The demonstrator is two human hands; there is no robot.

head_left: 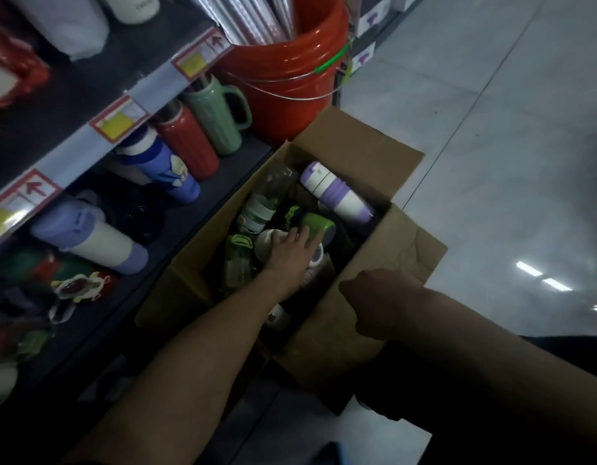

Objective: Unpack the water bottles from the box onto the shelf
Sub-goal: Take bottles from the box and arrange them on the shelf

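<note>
Well, purple-and-white bottle [337, 193] in box [401, 243]

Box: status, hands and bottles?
Left hand in box, fingers on white bottle. Right hand grips box rim. Nothing lifted yet; other bottles piled around.

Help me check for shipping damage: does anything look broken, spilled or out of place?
No spill or breakage shows. Bottles in the box lie jumbled on their sides, like the purple-and-white bottle at its far end; the right flap is creased.
</note>
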